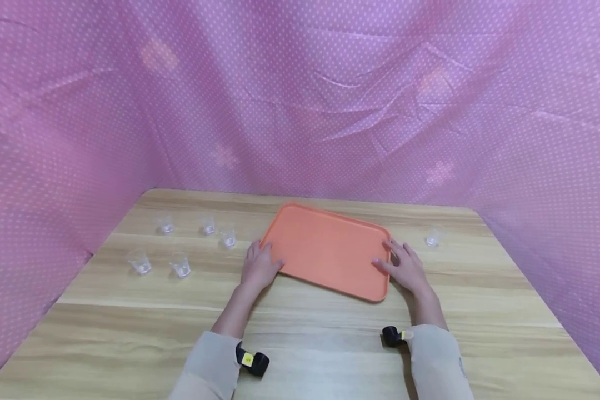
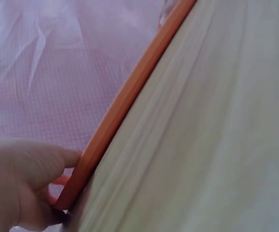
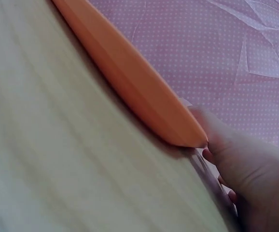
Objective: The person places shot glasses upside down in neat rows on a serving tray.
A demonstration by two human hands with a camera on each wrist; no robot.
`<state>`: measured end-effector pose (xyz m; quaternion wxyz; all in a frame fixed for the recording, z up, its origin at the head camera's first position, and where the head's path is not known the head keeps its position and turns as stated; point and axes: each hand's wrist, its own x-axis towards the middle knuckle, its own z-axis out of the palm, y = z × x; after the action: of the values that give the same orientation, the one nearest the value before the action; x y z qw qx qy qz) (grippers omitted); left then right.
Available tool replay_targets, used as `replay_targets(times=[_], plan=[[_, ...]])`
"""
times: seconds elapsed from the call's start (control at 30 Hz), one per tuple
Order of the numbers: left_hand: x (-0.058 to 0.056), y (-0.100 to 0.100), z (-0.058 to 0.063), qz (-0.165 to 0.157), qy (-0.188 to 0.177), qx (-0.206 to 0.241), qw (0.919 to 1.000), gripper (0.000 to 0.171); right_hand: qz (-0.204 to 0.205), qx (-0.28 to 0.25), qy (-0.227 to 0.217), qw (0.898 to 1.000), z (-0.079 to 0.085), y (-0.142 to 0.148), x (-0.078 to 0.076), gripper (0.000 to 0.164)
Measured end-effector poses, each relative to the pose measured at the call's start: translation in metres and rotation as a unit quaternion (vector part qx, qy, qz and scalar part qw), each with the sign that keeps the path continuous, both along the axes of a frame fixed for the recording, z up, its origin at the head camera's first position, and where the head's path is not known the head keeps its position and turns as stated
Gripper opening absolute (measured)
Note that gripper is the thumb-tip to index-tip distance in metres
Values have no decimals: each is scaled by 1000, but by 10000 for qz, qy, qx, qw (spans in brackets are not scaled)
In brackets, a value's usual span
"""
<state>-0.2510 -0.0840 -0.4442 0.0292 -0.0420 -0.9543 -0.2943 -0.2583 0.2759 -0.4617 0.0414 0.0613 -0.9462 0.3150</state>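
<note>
An orange rectangular tray [image 1: 330, 250] lies turned at an angle on the wooden table, its surface bare. My left hand [image 1: 260, 269] grips its near left corner, thumb over the rim and fingers along the outer side. In the left wrist view that thumb rests on the top of the tray's edge [image 2: 118, 113], with other fingers low beside it. My right hand [image 1: 405, 266] holds the right end, thumb reaching over the rim onto the surface. From the right wrist, the tray's rounded corner [image 3: 178, 128] meets the thumb, and fingers show below, partly hidden.
Several small clear cups stand left of the tray, among them one cup [image 1: 181, 265] near my left hand and another cup [image 1: 140, 262] farther left. A single clear cup [image 1: 434, 236] is at the right. Pink dotted cloth [image 1: 300, 111] hangs around the table [image 1: 320, 344].
</note>
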Motion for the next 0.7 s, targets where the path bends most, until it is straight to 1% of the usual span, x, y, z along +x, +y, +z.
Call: replay_targets(times=[0.1,0.2,0.33,0.43,0.5,0.6,0.7], plan=[[2,-2,-2,65,174,0,9998,59,-103,-57,81,9999,-1,-1,0,72],[-2,-9,-7,31,400,181,9990,56,-114,-5,139,9998,-3,-3,2,69],[-15,-17,-12,-227,658,737,9948,49,-56,22,226,9997,-3,-2,4,70],[-24,-21,-14,-444,747,1172,9893,46,41,19,347,9994,-2,-4,7,72],[-27,-24,-15,-528,717,1305,9874,47,97,71,395,9991,-3,-8,10,75],[-28,-29,-16,-610,654,1272,9878,48,97,206,311,9993,-4,-16,17,81],[-27,-32,-18,-655,649,1201,9885,48,-9,246,173,9995,-4,-22,21,87]])
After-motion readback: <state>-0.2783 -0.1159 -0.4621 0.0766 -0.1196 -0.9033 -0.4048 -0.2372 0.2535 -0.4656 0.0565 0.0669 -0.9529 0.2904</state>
